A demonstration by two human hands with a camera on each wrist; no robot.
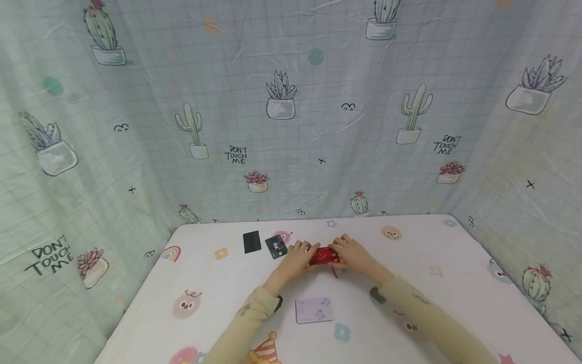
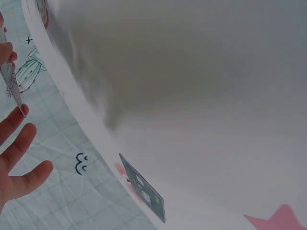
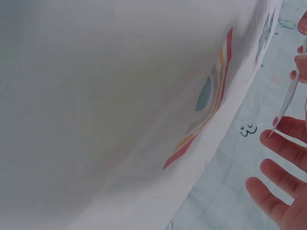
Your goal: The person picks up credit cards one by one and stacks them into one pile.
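Observation:
A red bank card [image 1: 324,256] is held up between both hands near the middle of the table. The left hand [image 1: 294,261] pinches its left end, and the right hand [image 1: 356,257] pinches its right end. Seen from the left wrist, the thin card [image 2: 10,84] stands almost edge-on, with the left hand's lower fingers [image 2: 21,148] spread below the grip. From the right wrist, the card [image 3: 289,98] again appears edge-on, the right hand's other fingers [image 3: 283,148] fanned out. Just left of the left hand lies a dark card with VISA lettering [image 1: 276,246].
A plain black card [image 1: 252,242] lies farther left at the back. Nearer the front is a lavender card [image 1: 314,310], between the forearms. The white tabletop [image 1: 200,273] has printed pictures, and a cactus-print curtain [image 1: 318,126] hangs behind it and at both sides.

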